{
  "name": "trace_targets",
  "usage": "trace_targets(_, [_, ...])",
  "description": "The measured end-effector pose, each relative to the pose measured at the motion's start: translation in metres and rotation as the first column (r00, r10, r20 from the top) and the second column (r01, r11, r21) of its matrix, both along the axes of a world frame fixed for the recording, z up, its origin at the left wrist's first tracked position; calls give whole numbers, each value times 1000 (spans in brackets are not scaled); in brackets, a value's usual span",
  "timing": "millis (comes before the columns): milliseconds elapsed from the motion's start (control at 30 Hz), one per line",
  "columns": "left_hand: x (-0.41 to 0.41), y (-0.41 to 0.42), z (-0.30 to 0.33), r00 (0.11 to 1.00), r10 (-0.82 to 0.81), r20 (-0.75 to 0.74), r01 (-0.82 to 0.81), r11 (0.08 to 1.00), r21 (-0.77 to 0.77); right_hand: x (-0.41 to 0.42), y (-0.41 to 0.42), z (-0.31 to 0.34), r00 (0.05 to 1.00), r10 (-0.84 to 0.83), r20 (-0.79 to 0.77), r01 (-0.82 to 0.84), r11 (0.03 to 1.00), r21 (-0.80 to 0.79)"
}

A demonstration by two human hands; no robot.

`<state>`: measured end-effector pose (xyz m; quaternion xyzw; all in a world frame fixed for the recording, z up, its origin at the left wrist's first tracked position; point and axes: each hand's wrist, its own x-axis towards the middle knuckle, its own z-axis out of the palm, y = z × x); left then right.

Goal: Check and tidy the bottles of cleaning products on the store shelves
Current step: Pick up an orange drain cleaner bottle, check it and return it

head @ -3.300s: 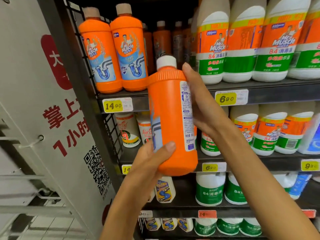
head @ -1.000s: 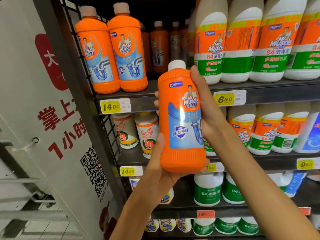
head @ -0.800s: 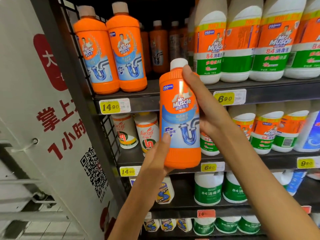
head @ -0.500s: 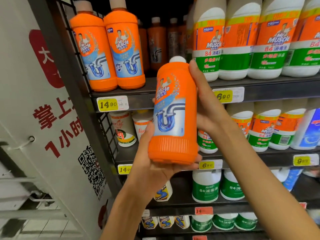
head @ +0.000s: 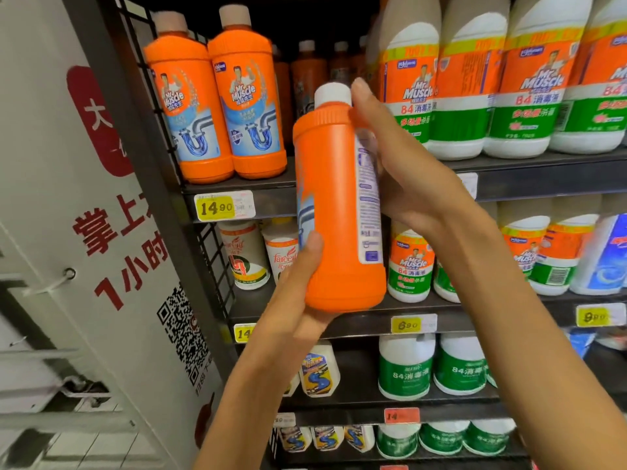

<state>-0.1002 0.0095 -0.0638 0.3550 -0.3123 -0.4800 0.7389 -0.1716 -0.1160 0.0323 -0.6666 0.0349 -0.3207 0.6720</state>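
I hold an orange drain-cleaner bottle [head: 334, 212] with a white cap upright in front of the shelves, its plain side toward me and its back label turned right. My left hand [head: 298, 300] cups its base, thumb up the front. My right hand [head: 400, 164] wraps its upper right side, fingertips by the cap. Two matching orange bottles [head: 217, 106] stand on the top shelf [head: 543, 179] at left, with a gap beside them.
White, orange and green disinfectant bottles [head: 492, 89] fill the top shelf's right. Lower shelves hold more white bottles [head: 410, 266] and green-labelled ones [head: 407, 368]. Yellow price tags [head: 217, 208] line the shelf edges. A white sign panel [head: 101, 232] and wire mesh close the left side.
The bottle has turned in my hands: its front label faced me half a second ago, now its side and back label show. Both hands keep their hold.
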Motion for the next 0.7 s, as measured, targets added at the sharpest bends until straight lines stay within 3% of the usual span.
trace_targets(67, [2, 2, 0, 977, -149, -155, 140, 988, -68, -2, 0, 0, 997, 82, 12, -82, 995, 52])
trace_targets(167, [-2, 6, 5, 829, -493, -265, 450, 868, -209, -2, 3, -5, 987, 141, 79, -153, 973, 175])
trace_targets(233, [-4, 3, 2, 771, -577, -268, 516, 814, -267, 0, 5, -6, 986, 151, 74, -162, 970, 183])
trace_targets(300, [-4, 4, 3, 780, -571, -256, 504, 816, -284, 0, 7, -3, 987, 146, 62, -154, 975, 158])
trace_targets(400, [-5, 4, 6, 898, -400, -181, 360, 907, -218, 0, 6, 0, 983, 168, 69, -175, 976, 131])
trace_targets(500, [-3, 3, 8, 998, 28, 50, -24, 996, -87, 0, -1, 0, 989, 124, 81, -127, 991, 38])
trace_targets(600, [-4, 3, 15, 863, 266, 429, -308, 951, 29, 2, -2, -2, 994, 23, 109, -19, 999, -38])
trace_targets(700, [-11, -1, 12, 797, 313, 516, -378, 926, 22, 10, -3, -4, 992, -90, 87, 93, 995, -35])
